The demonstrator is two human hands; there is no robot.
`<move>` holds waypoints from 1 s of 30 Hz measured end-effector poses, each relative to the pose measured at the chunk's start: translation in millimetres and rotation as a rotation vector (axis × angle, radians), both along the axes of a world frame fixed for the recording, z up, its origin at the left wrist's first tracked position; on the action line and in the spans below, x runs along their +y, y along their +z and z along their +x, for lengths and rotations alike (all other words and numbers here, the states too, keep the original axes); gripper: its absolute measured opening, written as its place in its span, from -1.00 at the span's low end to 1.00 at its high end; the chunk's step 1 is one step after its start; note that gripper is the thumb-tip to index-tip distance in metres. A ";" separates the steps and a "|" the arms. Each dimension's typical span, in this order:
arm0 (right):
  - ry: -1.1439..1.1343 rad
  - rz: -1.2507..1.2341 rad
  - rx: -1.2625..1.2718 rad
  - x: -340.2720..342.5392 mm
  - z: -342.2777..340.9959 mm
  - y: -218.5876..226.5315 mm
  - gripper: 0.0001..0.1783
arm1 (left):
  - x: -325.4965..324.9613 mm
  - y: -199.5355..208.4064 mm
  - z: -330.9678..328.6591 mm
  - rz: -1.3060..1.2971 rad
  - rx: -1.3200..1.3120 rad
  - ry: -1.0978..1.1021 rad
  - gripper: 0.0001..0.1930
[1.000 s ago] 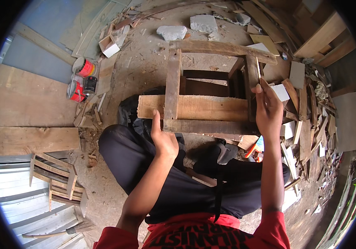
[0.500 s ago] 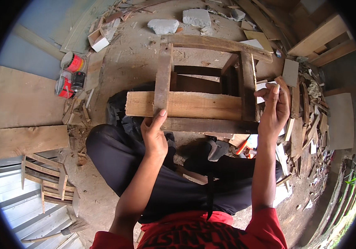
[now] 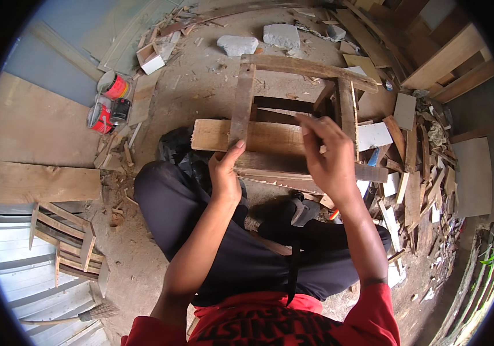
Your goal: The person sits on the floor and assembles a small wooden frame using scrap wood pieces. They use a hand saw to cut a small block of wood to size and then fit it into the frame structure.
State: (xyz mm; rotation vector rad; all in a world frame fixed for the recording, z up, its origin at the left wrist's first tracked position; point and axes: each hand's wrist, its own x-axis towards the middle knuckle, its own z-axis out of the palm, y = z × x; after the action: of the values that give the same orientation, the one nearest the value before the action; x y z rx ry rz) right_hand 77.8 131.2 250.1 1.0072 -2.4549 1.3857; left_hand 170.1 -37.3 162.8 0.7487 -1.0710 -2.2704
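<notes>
"Where was the work?"

"Above the littered floor [image 3: 186,95], just beyond your folded legs [image 3: 178,205], you had the wooden frame [image 3: 275,162]. Whether anything under it bore its weight, I couldn't tell."

"And the pale plank [image 3: 270,137]?"

"It lay just beyond the near rail [image 3: 287,164] and alongside it. The left post [image 3: 241,98] crossed over it, and its rough-cut left end jutted past. Its right end was hidden from view."

"What was each grip doing?"

"Your left grip [image 3: 225,176] was clasped on the frame's near left corner, the fingers partly hidden below. Your right grip [image 3: 333,155] was half curled over the plank; I couldn't tell whether it touched or held anything."

"What did good handling call for?"

"With the left alone clearly holding, that corner wanted a firm clasp, I'd judge. A light right touch suited you best, since a hard push far from the corner could have twisted the frame. The overhang was your gauge for any slip."

"Anything smaller?"

"Your thumb [image 3: 236,150] pressed near the post's foot, where a pinch seemed possible, and your index finger [image 3: 311,123] stretched leftward above the plank."
</notes>
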 end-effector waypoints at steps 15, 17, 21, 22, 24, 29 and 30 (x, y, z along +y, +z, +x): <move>0.148 0.347 0.200 -62.1 -4.7 -21.4 -0.77 | -4.2 -5.5 -1.9 0.023 0.039 -0.074 -0.74; 0.138 0.356 0.197 -65.0 -4.5 -19.1 -0.75 | -2.8 -1.4 -1.4 0.023 0.031 -0.078 -0.74; 0.103 0.446 0.121 -68.4 -4.2 -9.3 -0.76 | -5.3 -8.0 0.2 0.014 0.020 -0.086 -0.73; 0.098 0.452 0.121 -68.4 -4.5 -8.2 -0.77 | -6.7 -11.2 0.0 0.008 0.003 -0.091 -0.73; 0.101 0.396 0.126 -67.7 -4.2 -10.3 -0.82 | -6.1 -10.1 -0.6 0.001 0.002 -0.084 -0.73; 0.140 0.247 0.201 -65.9 -1.3 -20.3 -0.87 | -0.3 2.7 -1.0 0.042 0.054 -0.038 -0.76; 0.148 0.226 0.195 -64.1 -1.1 -22.8 -0.87 | 0.7 5.3 -1.2 0.034 0.056 -0.044 -0.77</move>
State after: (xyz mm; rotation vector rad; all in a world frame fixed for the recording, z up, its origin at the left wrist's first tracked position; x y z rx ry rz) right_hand 76.7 67.1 227.3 1.3283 -2.4710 1.0050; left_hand 168.9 -36.7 168.1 0.6767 -1.0354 -2.3378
